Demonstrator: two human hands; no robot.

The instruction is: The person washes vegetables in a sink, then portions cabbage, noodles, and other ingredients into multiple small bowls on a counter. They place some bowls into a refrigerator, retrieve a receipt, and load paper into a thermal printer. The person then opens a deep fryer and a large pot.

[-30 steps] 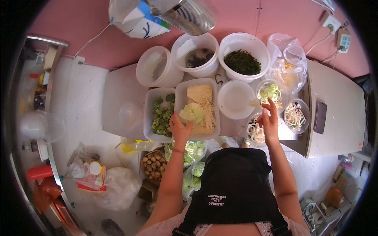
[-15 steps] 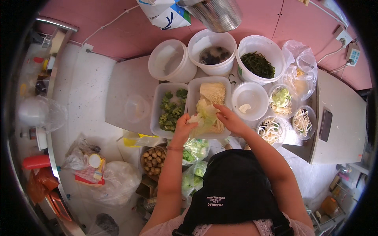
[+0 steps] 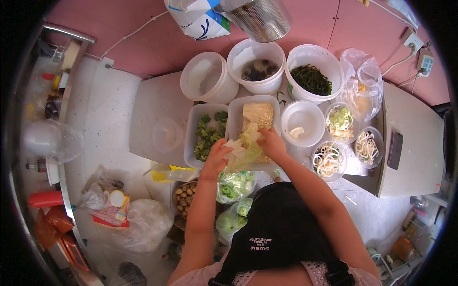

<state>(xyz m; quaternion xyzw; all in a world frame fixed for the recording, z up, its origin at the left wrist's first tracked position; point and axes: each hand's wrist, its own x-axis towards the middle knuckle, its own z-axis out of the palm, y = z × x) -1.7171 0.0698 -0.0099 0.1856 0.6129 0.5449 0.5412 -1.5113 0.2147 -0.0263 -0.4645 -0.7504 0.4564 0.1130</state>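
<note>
Between my two hands is a pale green cabbage leaf (image 3: pixel 248 143), crumpled and pulled at from both sides. My left hand (image 3: pixel 216 159) grips its whitish side with the fingers closed. On the greener side, my right hand (image 3: pixel 272 145) pinches the leaf. Under the hands stands a white rectangular tub (image 3: pixel 234 112) holding enoki mushrooms (image 3: pixel 257 113), partly hidden by the leaf. A matching tub (image 3: pixel 190 125) of broccoli florets (image 3: pixel 208 135) sits left of it. To the right, a round white tub (image 3: pixel 302 116) has one pale scrap in it.
White buckets stand behind: one holds dark strips (image 3: pixel 311 80), another a dark soaking food (image 3: pixel 260 70). At the right are bowls of mixed vegetables (image 3: pixel 328 159) and a phone (image 3: pixel 395 150). Bagged greens (image 3: pixel 236 185) and a container of brownish round items (image 3: pixel 184 197) lie below the table.
My hands have shifted slightly, the left one down and left. The leaf now hangs more spread between them. The whole view has moved a little.
</note>
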